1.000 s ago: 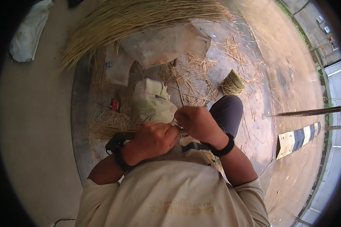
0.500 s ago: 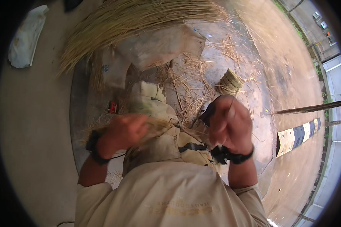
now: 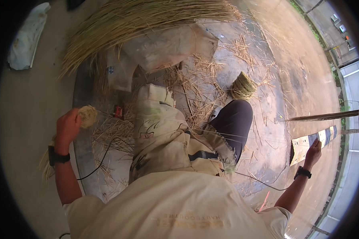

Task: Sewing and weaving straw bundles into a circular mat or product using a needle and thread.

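Note:
Out at the left, my left hand (image 3: 67, 126) is closed around a straw bundle (image 3: 87, 116). Its round, bound end sticks out past my fingers, and loose straw trails below my wrist. My right hand (image 3: 313, 153) is stretched far to the right, its fingers pinched together. A fine thread (image 3: 229, 134) faintly crosses over my knees toward that hand; its end between the fingers is too small to make out clearly. A patched cloth (image 3: 161, 123) covers my lap.
Beyond my knees lie a long sheaf of straw (image 3: 147, 30) and a crumpled sheet (image 3: 167, 47). Straw scraps (image 3: 195, 91) litter the mat. A coiled straw roll (image 3: 243, 86) stands right of centre, a small red object (image 3: 118, 112) left. A striped barrier (image 3: 303, 149) lies at right.
Both hands have swung apart from above my lap, the left outward to the left with the straw bundle, the right far out to the right. My dark-clad knee is now uncovered.

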The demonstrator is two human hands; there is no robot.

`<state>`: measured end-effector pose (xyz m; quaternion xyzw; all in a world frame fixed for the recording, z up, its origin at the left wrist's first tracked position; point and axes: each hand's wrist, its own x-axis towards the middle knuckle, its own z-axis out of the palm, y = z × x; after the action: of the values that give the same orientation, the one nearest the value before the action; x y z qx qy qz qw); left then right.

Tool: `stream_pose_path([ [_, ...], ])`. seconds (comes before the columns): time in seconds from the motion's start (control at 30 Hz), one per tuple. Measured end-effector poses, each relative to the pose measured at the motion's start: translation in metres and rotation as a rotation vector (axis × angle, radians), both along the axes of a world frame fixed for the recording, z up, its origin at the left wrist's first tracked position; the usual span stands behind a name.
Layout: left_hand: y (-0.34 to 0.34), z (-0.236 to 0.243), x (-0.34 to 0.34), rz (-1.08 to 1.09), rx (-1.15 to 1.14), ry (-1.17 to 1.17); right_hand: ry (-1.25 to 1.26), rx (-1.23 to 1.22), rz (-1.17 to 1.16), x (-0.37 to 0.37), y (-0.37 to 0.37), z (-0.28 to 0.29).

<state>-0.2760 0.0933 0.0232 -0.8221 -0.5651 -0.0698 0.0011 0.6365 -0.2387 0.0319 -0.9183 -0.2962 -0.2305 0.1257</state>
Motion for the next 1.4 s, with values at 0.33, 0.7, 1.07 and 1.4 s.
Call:
stream_pose_path([
  [0.33,-0.041,0.023,0.174,-0.286,-0.425,-0.367,0.775,0.324,0.323,-0.154,0.09,0.006],
  [0.7,-0.063,0.01,0.263,-0.66,-0.652,-0.634,1.969,-0.414,1.238,-0.359,0.175,-0.05],
  [1.07,-0.06,-0.001,0.273,-0.691,-0.711,-0.643,2.6,0.734,0.69,-0.385,0.192,-0.036],
  [1.4,-0.063,-0.001,0.259,-0.741,-0.664,-0.569,1.573,-0.314,1.394,-0.385,0.198,-0.033],
])
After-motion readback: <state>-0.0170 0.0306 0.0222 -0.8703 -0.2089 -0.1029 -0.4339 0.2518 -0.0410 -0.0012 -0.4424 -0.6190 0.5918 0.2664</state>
